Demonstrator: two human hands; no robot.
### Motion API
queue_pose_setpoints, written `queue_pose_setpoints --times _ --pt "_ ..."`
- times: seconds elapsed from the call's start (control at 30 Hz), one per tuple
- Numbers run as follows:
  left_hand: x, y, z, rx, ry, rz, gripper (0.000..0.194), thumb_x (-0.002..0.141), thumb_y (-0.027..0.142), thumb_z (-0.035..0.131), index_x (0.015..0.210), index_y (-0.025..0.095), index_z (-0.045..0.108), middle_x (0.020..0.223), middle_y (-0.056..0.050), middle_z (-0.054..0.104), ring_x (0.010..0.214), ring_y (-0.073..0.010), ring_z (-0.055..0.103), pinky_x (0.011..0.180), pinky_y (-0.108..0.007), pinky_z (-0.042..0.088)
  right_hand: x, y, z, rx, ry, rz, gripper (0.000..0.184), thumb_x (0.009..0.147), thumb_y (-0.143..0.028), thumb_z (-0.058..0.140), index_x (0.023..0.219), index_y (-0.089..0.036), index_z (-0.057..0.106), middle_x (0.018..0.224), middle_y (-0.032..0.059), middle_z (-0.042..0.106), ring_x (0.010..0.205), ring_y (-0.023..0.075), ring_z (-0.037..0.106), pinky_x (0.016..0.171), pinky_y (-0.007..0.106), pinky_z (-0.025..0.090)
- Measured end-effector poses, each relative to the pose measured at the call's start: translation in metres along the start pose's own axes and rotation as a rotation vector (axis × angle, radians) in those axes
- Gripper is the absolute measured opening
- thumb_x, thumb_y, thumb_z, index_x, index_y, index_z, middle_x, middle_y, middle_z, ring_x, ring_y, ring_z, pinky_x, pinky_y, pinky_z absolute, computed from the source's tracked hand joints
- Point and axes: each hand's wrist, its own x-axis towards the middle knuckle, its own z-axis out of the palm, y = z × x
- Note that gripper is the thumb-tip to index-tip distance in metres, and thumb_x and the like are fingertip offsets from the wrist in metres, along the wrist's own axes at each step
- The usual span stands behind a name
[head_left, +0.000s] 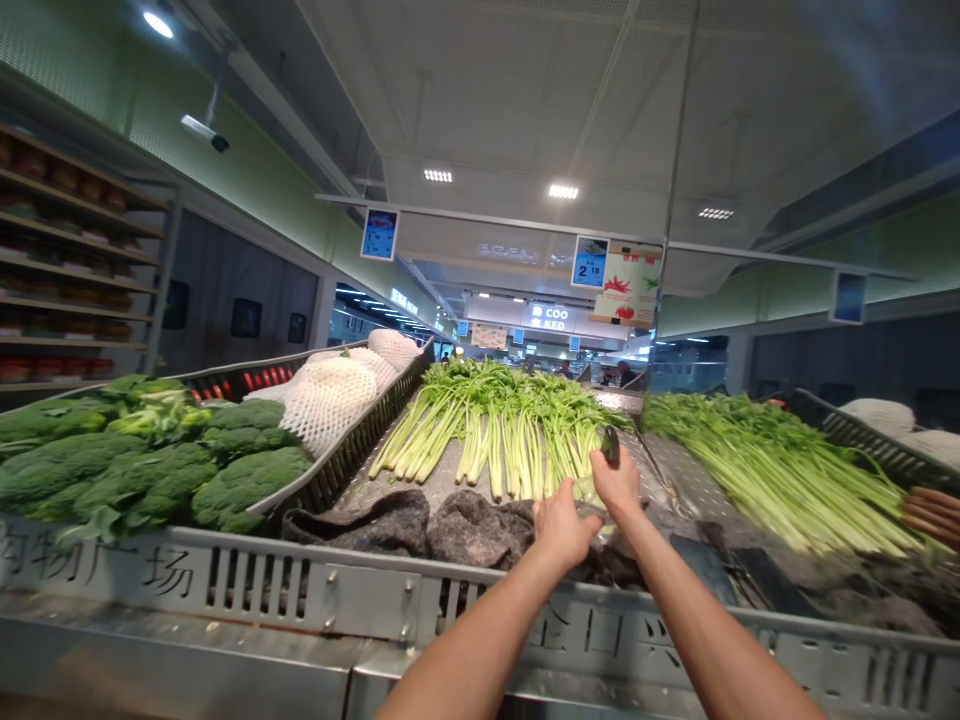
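Observation:
My left hand (562, 528) is over the dark cloth at the front of the celery bin, its thumb pointing right. A pale green, blurred thing (585, 489) lies at its thumb and forefinger; its kind is unclear. Just right of it, my right hand (618, 484) is closed around a small black object (612, 446) that sticks up from the fist, perhaps a handle. Behind both hands, celery (502, 430) lies in a row, leaves away from me and cut stalk ends towards me. The crumpled dark cloth (472, 530) runs along the bin's front.
Broccoli (142, 465) fills the bin on the left, beside produce in white foam nets (330, 390). A black slatted divider (352, 440) separates it from the celery. A mirror panel on the right reflects celery (765, 470) and a hand. The grey front rail (367, 600) crosses before me.

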Motion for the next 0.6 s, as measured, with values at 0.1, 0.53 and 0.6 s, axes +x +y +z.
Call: queue_pose_setpoints --times 0.1,0.53,0.6 --pt "-0.003 0.007 0.003 0.01 -0.027 0.004 0.057 0.065 0.038 0.053 0.116 0.02 0.034 0.112 -0.007 0.051 0.104 -0.0206 0.045 0.089 -0.03 0.028 0.0 0.003 -0.008 -0.023 0.014 0.0 0.026 0.062 -0.038 0.037 0.073 -0.018 0.051 0.063 0.0043 0.052 0.062 0.0203 0.048 0.055 0.029 0.034" --pt "-0.014 0.028 -0.012 0.009 0.004 0.028 0.057 0.066 0.035 0.053 0.118 0.021 0.032 0.11 -0.007 0.053 0.103 -0.0194 0.046 0.089 -0.029 0.028 -0.003 -0.017 -0.034 0.079 0.063 -0.065 0.028 0.063 -0.037 0.037 0.078 -0.017 0.05 0.068 0.004 0.052 0.065 0.0185 0.047 0.06 0.028 0.033" --pt "-0.013 0.026 -0.013 0.018 0.02 0.04 0.057 0.066 0.035 0.053 0.117 0.02 0.034 0.11 -0.008 0.052 0.103 -0.0198 0.047 0.087 -0.029 0.031 -0.007 -0.022 -0.036 0.097 0.054 -0.088 0.028 0.064 -0.036 0.037 0.079 -0.016 0.05 0.069 0.0049 0.053 0.064 0.0175 0.047 0.06 0.028 0.033"
